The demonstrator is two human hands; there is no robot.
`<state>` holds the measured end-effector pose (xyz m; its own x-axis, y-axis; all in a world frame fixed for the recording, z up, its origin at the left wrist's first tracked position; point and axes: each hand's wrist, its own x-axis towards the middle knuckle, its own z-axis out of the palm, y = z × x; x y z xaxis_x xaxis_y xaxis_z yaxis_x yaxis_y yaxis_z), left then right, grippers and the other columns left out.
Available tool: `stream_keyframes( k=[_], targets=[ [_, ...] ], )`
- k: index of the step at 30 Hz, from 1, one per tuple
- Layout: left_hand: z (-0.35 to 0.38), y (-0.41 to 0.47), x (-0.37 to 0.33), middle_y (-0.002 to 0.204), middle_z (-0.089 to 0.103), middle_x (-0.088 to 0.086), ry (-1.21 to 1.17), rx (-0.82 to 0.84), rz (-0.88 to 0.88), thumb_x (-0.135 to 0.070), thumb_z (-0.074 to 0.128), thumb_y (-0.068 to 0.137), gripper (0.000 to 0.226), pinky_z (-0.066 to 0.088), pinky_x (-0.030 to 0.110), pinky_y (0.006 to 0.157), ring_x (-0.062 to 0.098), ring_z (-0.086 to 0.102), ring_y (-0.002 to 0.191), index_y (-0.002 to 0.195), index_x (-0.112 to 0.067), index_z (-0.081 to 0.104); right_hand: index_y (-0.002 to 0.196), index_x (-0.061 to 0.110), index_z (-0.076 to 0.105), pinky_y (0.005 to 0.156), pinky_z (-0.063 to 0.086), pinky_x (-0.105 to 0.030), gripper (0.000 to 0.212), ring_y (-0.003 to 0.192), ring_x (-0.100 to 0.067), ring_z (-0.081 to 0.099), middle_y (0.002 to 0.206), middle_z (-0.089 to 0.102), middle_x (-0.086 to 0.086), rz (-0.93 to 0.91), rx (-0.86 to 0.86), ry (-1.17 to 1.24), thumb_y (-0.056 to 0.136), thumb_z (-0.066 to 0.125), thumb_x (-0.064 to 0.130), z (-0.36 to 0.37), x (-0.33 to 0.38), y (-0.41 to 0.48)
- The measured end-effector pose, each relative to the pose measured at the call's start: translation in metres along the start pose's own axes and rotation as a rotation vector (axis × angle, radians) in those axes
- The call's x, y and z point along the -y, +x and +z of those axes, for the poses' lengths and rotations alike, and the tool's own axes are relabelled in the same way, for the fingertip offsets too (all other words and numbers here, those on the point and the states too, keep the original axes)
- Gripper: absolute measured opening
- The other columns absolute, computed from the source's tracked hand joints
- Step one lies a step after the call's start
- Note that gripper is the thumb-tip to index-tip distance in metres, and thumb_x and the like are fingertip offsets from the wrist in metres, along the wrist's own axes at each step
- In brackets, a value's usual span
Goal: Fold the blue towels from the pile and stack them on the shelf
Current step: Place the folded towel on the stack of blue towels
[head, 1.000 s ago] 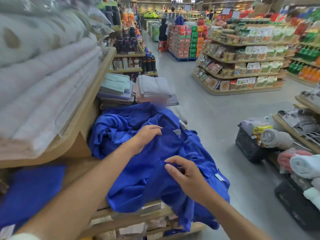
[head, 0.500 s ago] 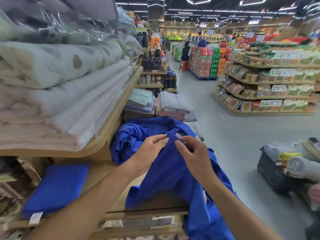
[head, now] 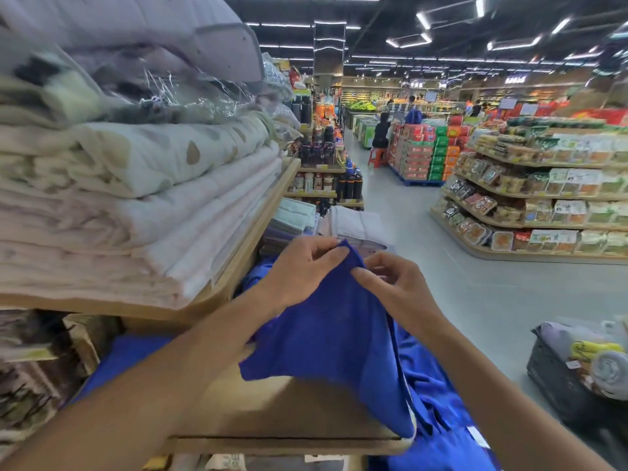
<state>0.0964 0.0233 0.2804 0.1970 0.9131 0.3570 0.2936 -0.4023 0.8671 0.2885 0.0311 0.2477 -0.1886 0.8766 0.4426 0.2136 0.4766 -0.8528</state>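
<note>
Head view: a blue towel (head: 336, 338) hangs lifted above the wooden shelf (head: 289, 413), its top corner pinched by the left hand (head: 299, 270) and right hand (head: 390, 287), fingers curled, forearms converging; more blue towels (head: 431, 396) lie heaped beneath; folded quilts (head: 136, 198) stack at left.

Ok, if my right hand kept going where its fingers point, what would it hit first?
Likely the left hand: the right hand points leftward at it across the blue towel corner both pinch, though depth is unclear.

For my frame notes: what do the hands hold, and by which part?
The left hand and right hand pinch a blue towel at its top corner; the rest hangs down.
</note>
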Motion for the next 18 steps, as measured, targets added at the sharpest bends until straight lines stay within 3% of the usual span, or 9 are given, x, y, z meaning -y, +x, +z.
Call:
stream_keyframes(
  k=[3,6,8,11,15,18],
  targets=[
    [-0.017,0.02,-0.03,0.09,0.077,0.004,0.077,-0.039,0.045,-0.027,0.056,0.104,0.023,0.058,0.039,0.074,0.017,0.072,0.08,0.1,-0.019,0.078,0.079,0.008,0.069,0.062,0.047,-0.032,0.034,0.066,-0.013,0.06,0.069,0.067,0.0,0.003,0.121,-0.009,0.079,0.068,0.042,-0.016,0.018,0.015],
    [-0.033,0.037,-0.06,0.089,0.074,0.016,0.164,-0.092,0.101,-0.028,0.058,0.103,0.024,0.047,0.031,0.066,0.014,0.062,0.072,0.098,-0.014,0.077,0.069,0.004,0.061,0.06,0.033,-0.032,0.038,0.06,-0.012,0.042,0.06,0.046,0.001,-0.049,0.073,-0.227,0.071,0.057,0.041,-0.028,0.029,0.024],
    [-0.043,0.045,-0.077,0.08,0.073,0.008,0.192,-0.109,0.129,-0.028,0.059,0.102,0.024,0.045,0.028,0.064,0.011,0.059,0.07,0.095,-0.015,0.078,0.064,0.006,0.05,0.058,0.027,-0.032,0.039,0.057,-0.012,0.031,0.056,0.034,0.003,-0.069,0.009,-0.419,0.068,0.052,0.045,-0.033,0.036,0.029],
    [-0.049,0.053,-0.098,0.071,0.07,-0.003,0.28,-0.096,0.208,-0.027,0.061,0.101,0.025,0.046,0.022,0.062,0.003,0.059,0.064,0.089,-0.015,0.078,0.066,0.008,0.05,0.056,0.027,-0.033,0.053,0.054,-0.013,0.032,0.053,0.035,0.005,-0.051,0.017,-0.476,0.075,0.055,0.06,-0.028,0.052,0.031],
    [-0.054,0.06,-0.114,0.079,0.073,0.0,0.397,-0.084,0.285,-0.028,0.063,0.1,0.023,0.048,0.016,0.061,0.0,0.06,0.065,0.095,-0.013,0.079,0.053,0.025,0.046,0.051,0.024,-0.029,0.032,0.046,-0.011,0.03,0.044,0.036,0.008,-0.032,-0.05,-0.527,0.072,0.052,0.051,-0.02,0.069,0.037],
    [-0.066,0.064,-0.119,0.083,0.075,0.005,0.355,-0.097,0.256,-0.029,0.064,0.099,0.021,0.052,0.025,0.065,0.007,0.064,0.068,0.093,-0.015,0.078,0.056,0.025,0.044,0.048,0.021,-0.029,0.022,0.045,-0.015,0.029,0.044,0.037,0.005,-0.034,-0.09,-0.682,0.066,0.046,0.045,-0.025,0.074,0.043]
  ],
)
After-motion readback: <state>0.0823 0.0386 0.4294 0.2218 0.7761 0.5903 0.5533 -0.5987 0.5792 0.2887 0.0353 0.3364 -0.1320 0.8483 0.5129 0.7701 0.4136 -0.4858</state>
